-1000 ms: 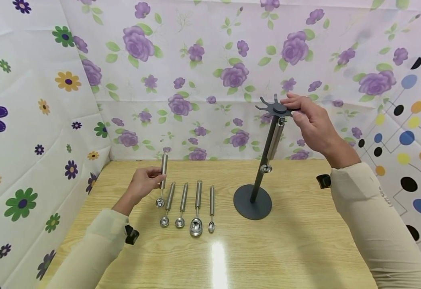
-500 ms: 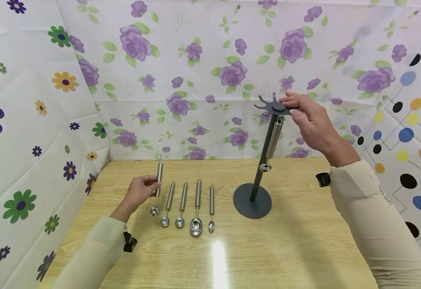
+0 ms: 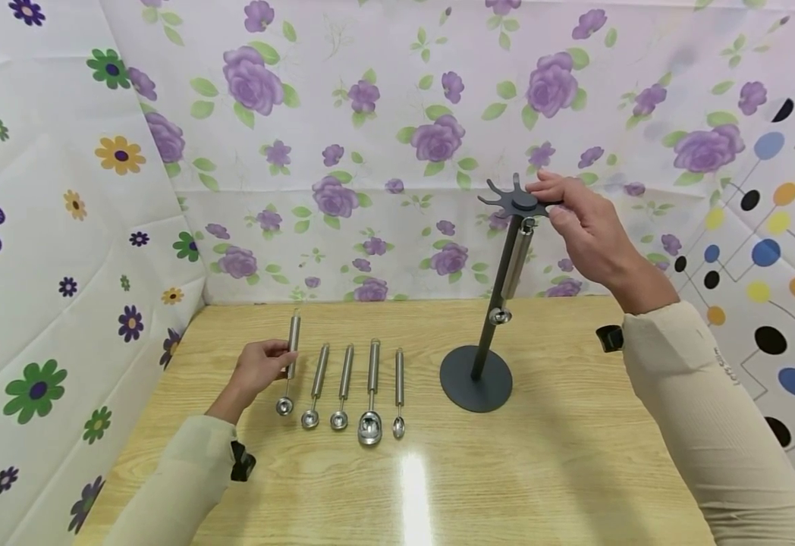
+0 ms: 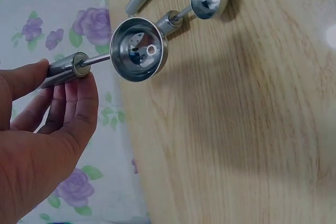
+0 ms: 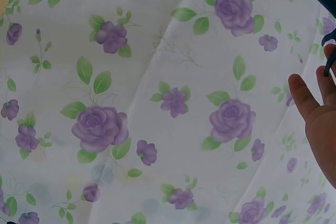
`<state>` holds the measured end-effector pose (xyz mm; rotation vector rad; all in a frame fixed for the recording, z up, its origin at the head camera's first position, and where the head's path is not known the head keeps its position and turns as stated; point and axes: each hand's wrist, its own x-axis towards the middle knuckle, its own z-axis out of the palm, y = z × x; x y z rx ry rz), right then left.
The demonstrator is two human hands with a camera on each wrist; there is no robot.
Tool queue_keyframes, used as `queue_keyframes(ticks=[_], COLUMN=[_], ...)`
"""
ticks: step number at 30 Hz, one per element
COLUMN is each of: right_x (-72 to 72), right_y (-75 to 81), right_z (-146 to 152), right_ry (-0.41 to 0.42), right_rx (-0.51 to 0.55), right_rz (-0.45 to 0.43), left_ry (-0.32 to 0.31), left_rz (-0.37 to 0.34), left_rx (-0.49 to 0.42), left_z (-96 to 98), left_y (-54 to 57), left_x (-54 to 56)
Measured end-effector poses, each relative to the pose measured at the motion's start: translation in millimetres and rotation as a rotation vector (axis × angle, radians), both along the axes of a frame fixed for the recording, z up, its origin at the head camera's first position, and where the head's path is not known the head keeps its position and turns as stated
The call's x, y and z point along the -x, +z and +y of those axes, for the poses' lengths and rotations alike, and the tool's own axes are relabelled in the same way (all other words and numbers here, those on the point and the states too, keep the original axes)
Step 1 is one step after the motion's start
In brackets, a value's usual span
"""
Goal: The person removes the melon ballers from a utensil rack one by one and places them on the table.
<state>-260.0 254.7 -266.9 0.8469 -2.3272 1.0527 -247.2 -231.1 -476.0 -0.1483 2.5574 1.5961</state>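
In the head view my left hand [image 3: 259, 369] pinches the steel handle of a melon baller [image 3: 293, 341] between thumb and fingers. Its round bowl [image 4: 139, 50] points down toward the table and looks large in the left wrist view. My right hand [image 3: 592, 231] is at the top of a black hanging stand [image 3: 498, 296], a prong [image 3: 549, 205] between its thumb and fingers. From another prong hangs a steel scoop [image 3: 517, 265], bowl down, beside the pole. The right wrist view shows only part of that hand, with a dark hook tip [image 5: 328, 67] at the fingers.
Right of my left hand, several steel scoops lie in a row: two small round ones [image 3: 319, 371] [image 3: 346, 374], a large oval one [image 3: 372, 379] and a narrow one [image 3: 400, 379]. The stand's round base [image 3: 462, 388] rests on the wooden table [image 3: 507, 485]. Flowered cloth [image 3: 370, 152] hangs behind.
My left hand has moved slightly left and down toward the table with the melon baller, away from the stand. The right hand has stayed at the stand's top.
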Motion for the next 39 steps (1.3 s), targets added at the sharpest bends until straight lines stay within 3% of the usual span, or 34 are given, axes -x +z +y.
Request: queue_keyframes(ticks=[9, 17, 27, 39], right_x=[-0.4, 1.3, 1.5, 2.4], right_y=[-0.2, -1.3, -1.5, -2.7], right_z=[-1, 1, 0, -1], right_ry=[0.007, -0.003, -0.003, 0.004], right_rx=[0.007, 0.001, 0.000, 0.009], right_rz=[0.008, 0.002, 0.014, 0.031], left_ry=[0.007, 0.001, -0.020, 0.012], left_rz=[-0.066, -0.137, -0.186, -0.190], left_rx=[0.027, 0.045, 0.120, 0.188], left_z=[-4.1, -4.8, -9.8, -12.5], left_y=[-8.6, -23.1, -35.0, -45.2], left_x=[6.5, 17.2, 20.7, 23.2])
